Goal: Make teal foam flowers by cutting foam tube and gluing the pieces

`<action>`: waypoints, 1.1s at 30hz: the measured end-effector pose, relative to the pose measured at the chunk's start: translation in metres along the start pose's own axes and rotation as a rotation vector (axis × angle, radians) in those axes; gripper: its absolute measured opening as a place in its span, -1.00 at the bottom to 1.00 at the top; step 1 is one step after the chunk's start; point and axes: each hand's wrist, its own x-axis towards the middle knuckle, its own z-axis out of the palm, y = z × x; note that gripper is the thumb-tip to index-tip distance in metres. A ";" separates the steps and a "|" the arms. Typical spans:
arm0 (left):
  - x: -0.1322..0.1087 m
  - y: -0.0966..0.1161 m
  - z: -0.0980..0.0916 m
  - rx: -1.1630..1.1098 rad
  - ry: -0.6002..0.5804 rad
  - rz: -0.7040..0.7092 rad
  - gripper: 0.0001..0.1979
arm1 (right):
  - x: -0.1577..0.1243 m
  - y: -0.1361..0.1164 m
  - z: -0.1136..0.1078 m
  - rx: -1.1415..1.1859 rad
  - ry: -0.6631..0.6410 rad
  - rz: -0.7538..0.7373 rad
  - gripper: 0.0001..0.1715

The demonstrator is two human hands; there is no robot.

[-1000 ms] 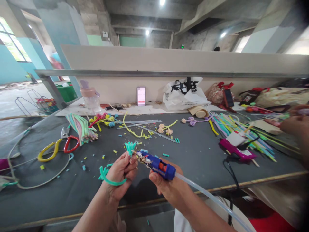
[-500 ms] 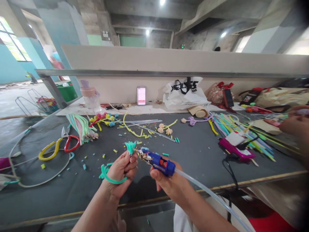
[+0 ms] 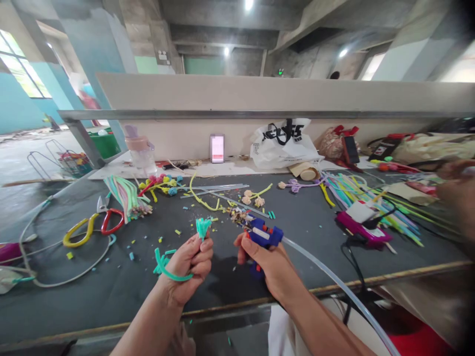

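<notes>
Between its fingertips my left hand (image 3: 193, 264) pinches a bundle of short teal pipe cleaners (image 3: 203, 227), frayed ends up. A longer teal pipe cleaner (image 3: 174, 277) curves across that hand's wrist side, its other end bunched at the left. My right hand (image 3: 269, 262) is wrapped round a blue glue gun (image 3: 265, 232). Its nozzle, crusted with bits, points up and left, apart from the teal bundle. A clear glue stick (image 3: 322, 267) trails from the gun's back toward the lower right.
Scissors (image 3: 91, 230) with yellow and red handles lie at left, beside a pastel pipe cleaner bundle (image 3: 124, 198). Cut scraps litter the dark table (image 3: 141, 306). A phone (image 3: 217, 148) stands at the back. On the right are a purple power strip (image 3: 361, 230) and another person's hand (image 3: 458, 183).
The glue gun in my right hand has moved right and slightly up, away from the teal bundle, and turned so its grip shows. My left hand has barely moved.
</notes>
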 end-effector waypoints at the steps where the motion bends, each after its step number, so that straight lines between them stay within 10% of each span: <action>1: -0.002 -0.003 0.002 -0.028 -0.011 -0.030 -0.88 | 0.003 0.002 -0.001 0.098 0.021 0.022 -0.67; 9: -0.010 -0.039 0.015 -0.130 -0.147 -0.307 -0.87 | 0.007 0.007 -0.006 0.409 -0.119 0.066 -0.70; 33: -0.019 -0.056 0.017 -0.194 -0.104 -0.436 -0.89 | 0.007 0.009 -0.012 0.359 -0.374 0.266 -0.59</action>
